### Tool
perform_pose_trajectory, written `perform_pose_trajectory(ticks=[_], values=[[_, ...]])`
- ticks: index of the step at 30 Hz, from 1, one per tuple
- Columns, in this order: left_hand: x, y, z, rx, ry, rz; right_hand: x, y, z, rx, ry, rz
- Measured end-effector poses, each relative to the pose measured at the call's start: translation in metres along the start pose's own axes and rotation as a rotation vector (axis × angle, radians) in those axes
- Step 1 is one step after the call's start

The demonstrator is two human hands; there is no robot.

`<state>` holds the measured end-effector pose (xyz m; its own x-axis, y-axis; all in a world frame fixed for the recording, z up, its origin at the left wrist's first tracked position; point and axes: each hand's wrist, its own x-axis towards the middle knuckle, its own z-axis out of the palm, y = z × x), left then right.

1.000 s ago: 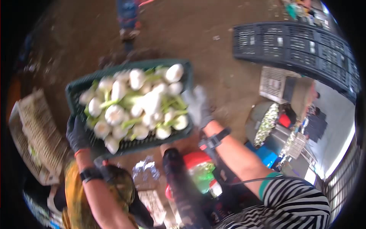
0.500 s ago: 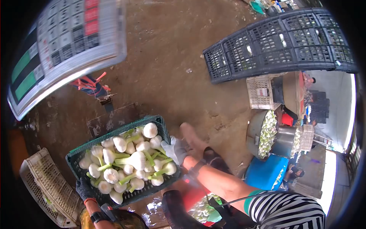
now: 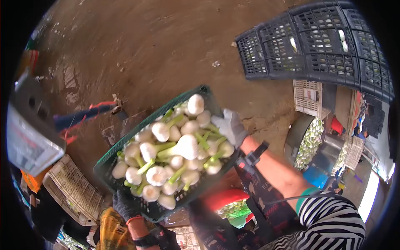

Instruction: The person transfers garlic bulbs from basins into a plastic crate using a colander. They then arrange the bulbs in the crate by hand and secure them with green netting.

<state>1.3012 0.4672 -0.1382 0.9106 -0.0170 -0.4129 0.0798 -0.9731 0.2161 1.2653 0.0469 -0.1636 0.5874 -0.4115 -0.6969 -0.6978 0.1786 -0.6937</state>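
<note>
A dark green plastic crate (image 3: 109,155) heaped with garlic bulbs (image 3: 186,146) is held up in front of me, tilted in view. The bulbs are white with short cut green stems. My right hand (image 3: 230,127), in a grey-white glove, grips the crate's right end. At its near left corner my left hand (image 3: 126,205), in a dark glove, grips the rim; its fingers are partly hidden. Both wrists carry dark straps.
A scale's display head (image 3: 35,129) on a blue post (image 3: 83,120) stands left. Pale crates (image 3: 71,189) lie beside another person's yellow-patterned clothing (image 3: 113,229). Stacked black crates (image 3: 316,41) stand upper right, near a tub of garlic (image 3: 310,143). A red basin (image 3: 225,199) sits below.
Both hands have brought the garlic crate up and to the right, closer to me. My view has turned, so the scale display now sits lower and further left.
</note>
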Motion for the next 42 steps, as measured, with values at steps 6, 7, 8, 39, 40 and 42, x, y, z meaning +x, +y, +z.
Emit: perform_pose_trajectory(ticks=[6,7,8,39,40,42], values=[[0.086,0.175,0.069,-0.330,-0.043,0.085,0.151,0.037,-0.163,-0.227,0.117,-0.230],[0.112,0.191,0.079,-0.371,-0.109,0.035,0.173,0.036,-0.177,-0.169,0.097,-0.239],[0.138,0.210,0.094,-1.053,-0.246,-0.197,0.196,0.036,-0.190,-0.111,0.075,-0.247],[-0.173,0.114,0.141,-0.330,-0.394,0.350,-0.114,0.108,-0.263,-1.071,-0.233,0.013],[-0.207,0.085,0.143,-0.253,-0.302,0.440,-0.141,0.113,-0.275,-1.014,-0.231,0.091],[-0.268,0.057,0.135,-0.931,-0.433,-0.543,-0.182,0.121,-0.300,-0.988,-0.217,0.098]])
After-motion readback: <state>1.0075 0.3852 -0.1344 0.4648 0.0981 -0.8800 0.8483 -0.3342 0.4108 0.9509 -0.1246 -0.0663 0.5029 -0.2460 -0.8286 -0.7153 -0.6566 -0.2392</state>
